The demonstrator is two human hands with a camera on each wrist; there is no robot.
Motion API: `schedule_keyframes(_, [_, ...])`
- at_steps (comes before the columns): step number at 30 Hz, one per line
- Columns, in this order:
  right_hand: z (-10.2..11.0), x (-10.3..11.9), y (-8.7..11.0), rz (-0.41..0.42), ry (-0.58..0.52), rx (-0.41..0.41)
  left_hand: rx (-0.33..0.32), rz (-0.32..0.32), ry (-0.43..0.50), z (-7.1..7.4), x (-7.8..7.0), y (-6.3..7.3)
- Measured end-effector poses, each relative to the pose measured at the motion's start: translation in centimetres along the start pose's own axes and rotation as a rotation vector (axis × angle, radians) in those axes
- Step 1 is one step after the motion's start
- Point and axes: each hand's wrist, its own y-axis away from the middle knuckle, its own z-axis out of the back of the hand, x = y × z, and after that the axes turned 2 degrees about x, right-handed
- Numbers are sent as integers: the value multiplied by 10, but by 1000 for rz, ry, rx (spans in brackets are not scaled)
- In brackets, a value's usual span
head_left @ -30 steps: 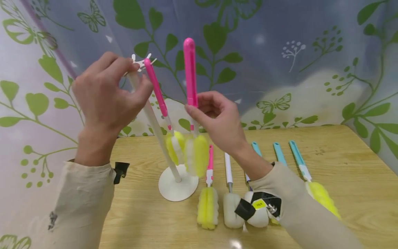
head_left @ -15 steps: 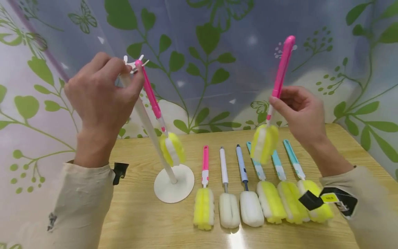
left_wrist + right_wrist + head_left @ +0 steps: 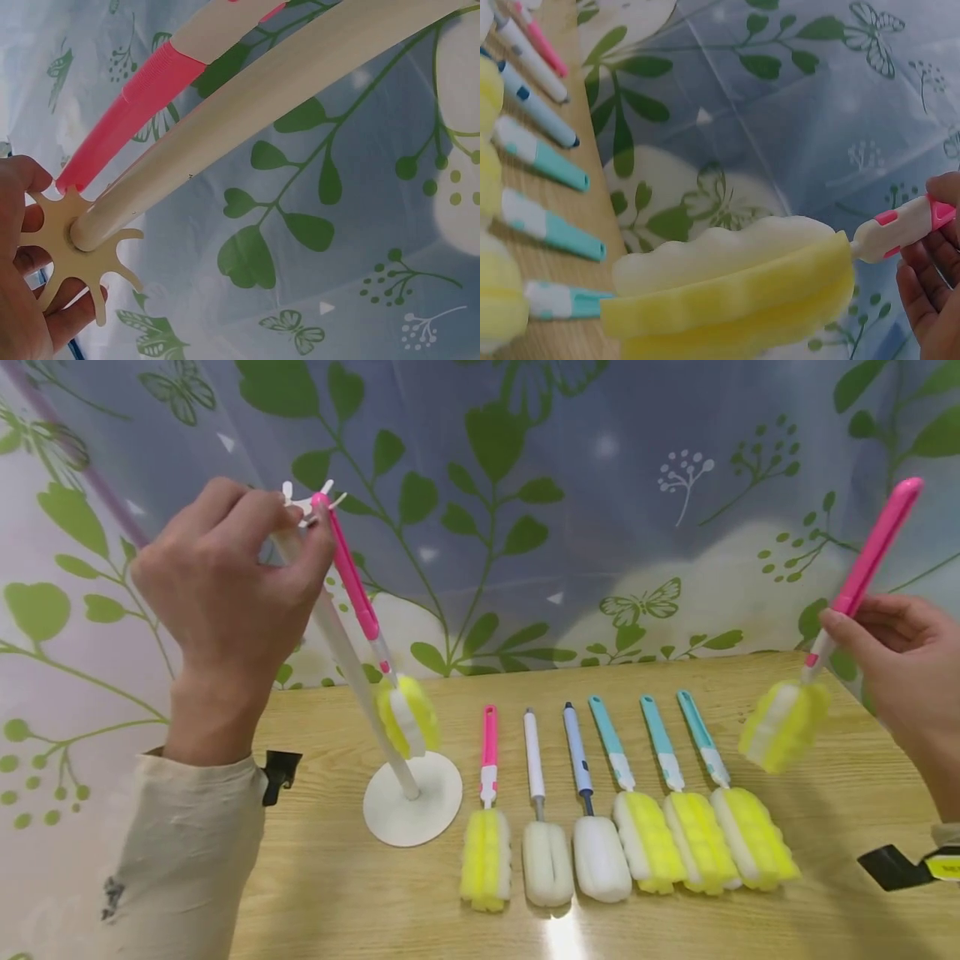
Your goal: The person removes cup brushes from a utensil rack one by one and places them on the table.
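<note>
My left hand [image 3: 232,556] grips the hooked top of a white stand [image 3: 348,652], its fingers behind the star-shaped hook plate [image 3: 79,251] in the left wrist view. A pink-handled bottle brush [image 3: 352,564] with a yellow-and-white sponge head hangs from one hook, its handle tip beside my thumb. At the far right, my right hand [image 3: 911,668] pinches a second pink-handled bottle brush [image 3: 873,552] near the base of its handle. That brush points handle up, leaning right, with its sponge head [image 3: 735,292] above the table.
On the wooden table [image 3: 315,877] lies a row of bottle brushes: a pink one [image 3: 487,852], a white one [image 3: 534,760], a blue one [image 3: 577,752] and several teal ones [image 3: 660,735]. The stand's round base [image 3: 438,818] is left of them. A patterned curtain [image 3: 517,560] hangs behind.
My right hand has carried its pink brush from beside the stand to the far right, uncovering the row of brushes. My left hand stays on the stand's top.
</note>
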Motion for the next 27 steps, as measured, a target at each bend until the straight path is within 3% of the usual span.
schedule_keyframes(6, [17,-22,3,-83,-29,-18,-13,11,2,2,1,0])
schedule_keyframes(11, [26,-38,9,-145,54,69,-30,23,7,3,3,-1])
schedule_keyframes(18, [20,-64,15,-301,419,316,-32,30,3,4,4,-1])
schedule_keyframes(23, [19,-81,15,-346,478,526,-39,25,19,2,3,-2])
schedule_keyframes(27, [20,-93,13,-388,462,593,-50,12,37,-1,0,-2])
